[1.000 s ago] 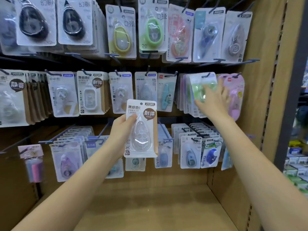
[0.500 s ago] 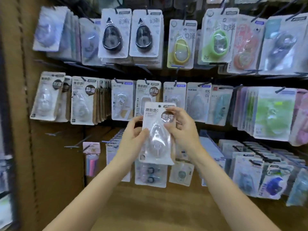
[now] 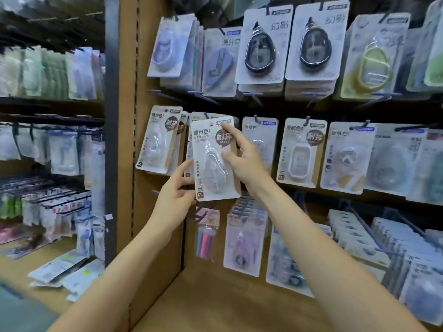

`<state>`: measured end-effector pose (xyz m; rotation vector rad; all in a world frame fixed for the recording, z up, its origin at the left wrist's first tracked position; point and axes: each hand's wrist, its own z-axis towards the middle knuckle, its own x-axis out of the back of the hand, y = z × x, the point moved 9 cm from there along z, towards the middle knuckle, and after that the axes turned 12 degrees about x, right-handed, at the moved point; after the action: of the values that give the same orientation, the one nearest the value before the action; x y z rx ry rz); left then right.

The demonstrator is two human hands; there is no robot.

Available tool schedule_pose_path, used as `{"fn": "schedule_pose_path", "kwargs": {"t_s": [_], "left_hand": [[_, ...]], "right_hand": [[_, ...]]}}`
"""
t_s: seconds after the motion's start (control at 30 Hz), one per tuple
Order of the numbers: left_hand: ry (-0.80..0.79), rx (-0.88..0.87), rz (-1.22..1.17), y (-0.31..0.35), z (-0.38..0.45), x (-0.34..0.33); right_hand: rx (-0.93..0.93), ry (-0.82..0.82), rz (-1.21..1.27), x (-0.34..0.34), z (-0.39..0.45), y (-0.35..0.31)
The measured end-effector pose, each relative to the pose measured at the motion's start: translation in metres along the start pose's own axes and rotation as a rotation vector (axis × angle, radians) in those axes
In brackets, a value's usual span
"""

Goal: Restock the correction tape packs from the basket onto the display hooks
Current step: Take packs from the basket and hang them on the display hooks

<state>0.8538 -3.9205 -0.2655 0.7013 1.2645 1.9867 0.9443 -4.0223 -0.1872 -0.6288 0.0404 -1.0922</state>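
Both hands pinch one correction tape pack (image 3: 214, 161) — left hand (image 3: 176, 195) low, right hand (image 3: 242, 159) high — before the hooked packs (image 3: 160, 140).

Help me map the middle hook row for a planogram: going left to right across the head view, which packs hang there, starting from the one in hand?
Held correction tape pack, pinched by left hand and right hand → pack with rounded-square white dispenser → pack with round white dispenser.
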Motion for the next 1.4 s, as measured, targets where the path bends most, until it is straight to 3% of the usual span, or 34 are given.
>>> {"fn": "schedule_pose_path", "kwargs": {"t_s": [0.2,0.7,0.93,1.1,1.23,1.33,1.4], "left_hand": [[0.001,0.019,0.025,-0.012,0.018,0.016],[0.041,0.02,0.014,-0.014,0.038,0.021],[0.042,0.078,0.007,-0.019,0.044,0.03],[0.066,0.102,0.105,-0.04,0.039,0.039],[0.178,0.068,0.097,-0.052,0.024,0.062],[0.267,0.035,0.1,-0.066,0.007,0.081],[0.313,0.031,0.083,-0.08,-0.007,0.093]], "right_hand": [[0.016,0.033,0.062,-0.018,0.024,0.015],[0.068,0.141,-0.115,-0.025,0.037,0.014],[0.036,0.039,-0.64,-0.026,0.049,0.02],[0.015,0.056,-0.76,-0.018,0.052,0.033],[-0.001,-0.002,-0.918,-0.025,0.035,0.031],[0.13,0.025,-1.089,-0.027,0.003,0.004],[0.25,0.064,-1.032,-0.038,-0.019,-0.019]]}}
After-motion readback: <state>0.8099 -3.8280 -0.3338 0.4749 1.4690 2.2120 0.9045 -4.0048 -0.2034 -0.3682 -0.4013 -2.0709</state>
